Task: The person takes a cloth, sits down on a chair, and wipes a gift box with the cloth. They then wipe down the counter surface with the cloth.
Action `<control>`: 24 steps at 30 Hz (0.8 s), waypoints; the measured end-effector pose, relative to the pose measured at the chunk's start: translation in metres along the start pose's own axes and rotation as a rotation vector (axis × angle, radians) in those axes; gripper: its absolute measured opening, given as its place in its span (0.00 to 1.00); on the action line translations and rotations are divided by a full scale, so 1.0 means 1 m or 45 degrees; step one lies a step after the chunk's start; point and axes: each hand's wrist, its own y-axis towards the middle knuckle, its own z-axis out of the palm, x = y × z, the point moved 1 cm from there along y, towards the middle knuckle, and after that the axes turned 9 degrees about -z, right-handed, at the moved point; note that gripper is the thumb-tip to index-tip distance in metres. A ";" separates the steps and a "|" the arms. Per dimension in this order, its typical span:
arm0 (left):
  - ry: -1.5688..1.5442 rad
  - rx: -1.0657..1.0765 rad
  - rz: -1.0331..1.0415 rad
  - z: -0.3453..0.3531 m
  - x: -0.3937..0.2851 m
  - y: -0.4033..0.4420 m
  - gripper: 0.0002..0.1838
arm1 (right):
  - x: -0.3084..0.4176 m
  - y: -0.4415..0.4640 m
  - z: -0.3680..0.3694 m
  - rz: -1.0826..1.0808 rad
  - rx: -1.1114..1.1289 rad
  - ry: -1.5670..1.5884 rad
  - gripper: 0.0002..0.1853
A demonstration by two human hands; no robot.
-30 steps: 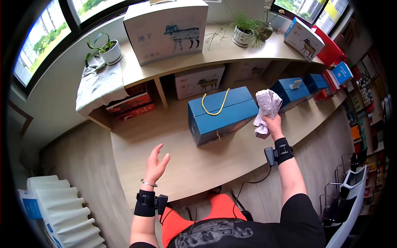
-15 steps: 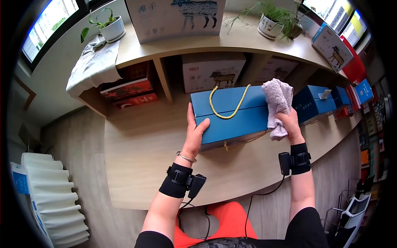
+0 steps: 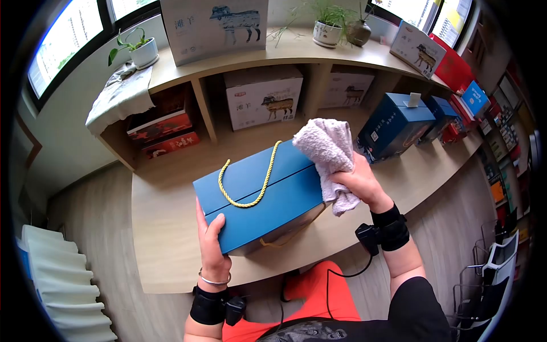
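A blue gift box (image 3: 279, 199) with a yellow rope handle (image 3: 263, 191) on its lid is between my two hands, tilted over the desk. My left hand (image 3: 211, 239) grips its left end, thumb on the lid's near corner and fingers along the side. In my right hand (image 3: 362, 182) is a bunched pale lilac towel (image 3: 327, 148), held against the box's right end and draped over the lid's corner. The fingers under the towel are partly hidden. A second yellow cord (image 3: 279, 244) hangs on the box's near side.
Beneath the box is a curved wooden desk (image 3: 165, 228). Another blue box (image 3: 396, 122) stands right of the towel. White printed cartons (image 3: 265, 97) and red boxes (image 3: 171, 142) fill the shelf behind. Potted plants (image 3: 143, 54) stand on top. A chair (image 3: 496, 285) is at lower right.
The blue box has come closer to me and leftward in view, its right end now angled farther away. Both hands moved with it, still holding box and towel. The camera view has shifted too.
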 end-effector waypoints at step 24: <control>0.101 -0.088 0.545 -0.046 0.042 -0.092 0.30 | 0.145 -0.109 0.168 -0.776 0.205 -0.411 0.27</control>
